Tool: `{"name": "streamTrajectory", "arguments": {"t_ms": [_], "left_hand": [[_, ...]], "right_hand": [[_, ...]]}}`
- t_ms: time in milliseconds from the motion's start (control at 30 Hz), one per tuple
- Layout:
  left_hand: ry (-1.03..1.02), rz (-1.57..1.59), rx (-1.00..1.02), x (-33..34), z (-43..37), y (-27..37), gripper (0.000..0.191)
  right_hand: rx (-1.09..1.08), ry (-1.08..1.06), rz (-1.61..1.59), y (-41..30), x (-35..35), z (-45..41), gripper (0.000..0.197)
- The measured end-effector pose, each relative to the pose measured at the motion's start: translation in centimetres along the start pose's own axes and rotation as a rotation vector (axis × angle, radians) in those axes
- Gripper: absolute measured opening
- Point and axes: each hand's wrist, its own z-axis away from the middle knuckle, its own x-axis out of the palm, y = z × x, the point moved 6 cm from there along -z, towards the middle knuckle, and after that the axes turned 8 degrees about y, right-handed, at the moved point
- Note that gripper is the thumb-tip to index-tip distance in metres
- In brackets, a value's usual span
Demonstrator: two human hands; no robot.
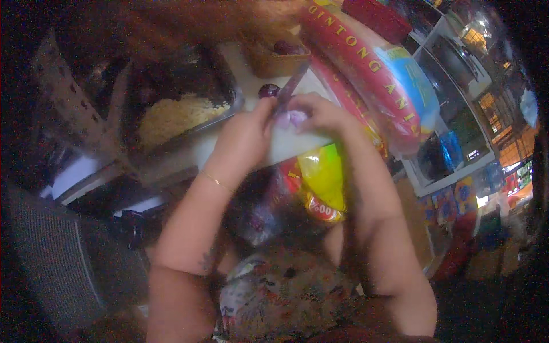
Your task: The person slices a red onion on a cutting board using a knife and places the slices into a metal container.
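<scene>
My left hand [251,135] is closed around what looks like the handle of a knife; its dark blade [296,81] slants up and to the right. On the right, the fingers of my right hand [319,113] hold a pale purple piece of onion [294,118] against a white cutting board [296,143]. Blur hides where the blade meets the piece. A whole red onion [269,90] lies just above my left hand. To the left, a dark tray holds a heap of chopped pale pieces [180,115].
A box [274,64] with a red onion in it stands beyond the board. Long red-and-clear plastic packs [364,64] lie at the upper right. A yellow-green packet [324,176] is below the board's near edge. A mesh chair back [47,253] is at lower left.
</scene>
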Motion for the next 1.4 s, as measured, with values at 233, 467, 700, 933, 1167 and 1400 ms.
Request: {"name": "streamTrajectory", "arguments": {"t_ms": [233, 467, 700, 933, 1167, 1400], "left_hand": [[-0.034, -0.019, 0.003, -0.4, 0.5, 0.6, 0.029], [-0.149, -0.107, 0.057, 0.5, 1.4, 2.5, 0.023], [-0.323, -0.253, 0.067, 0.8, 2.3, 4.7, 0.025], [-0.225, -0.218, 0.140, 3.7, 0.6, 2.6, 0.023], [-0.215, -0.240, 0.134, 1.0, 0.9, 5.9, 0.025], [-0.247, -0.213, 0.134, 3.8, 0.4, 3.4, 0.025]], "right_hand": [[0.250, 0.235, 0.025, 0.3, 1.2, 1.4, 0.056], [0.364, 0.391, 0.150, -0.9, -0.6, 3.4, 0.066], [0.176, 0.355, 0.110, 0.3, 0.1, 3.5, 0.046], [0.218, 0.377, 0.071, 0.2, 0.4, 3.3, 0.041], [0.141, 0.451, 0.082, -0.2, 0.0, 4.5, 0.035], [0.179, 0.470, 0.059, -0.1, 0.2, 4.3, 0.033]]}}
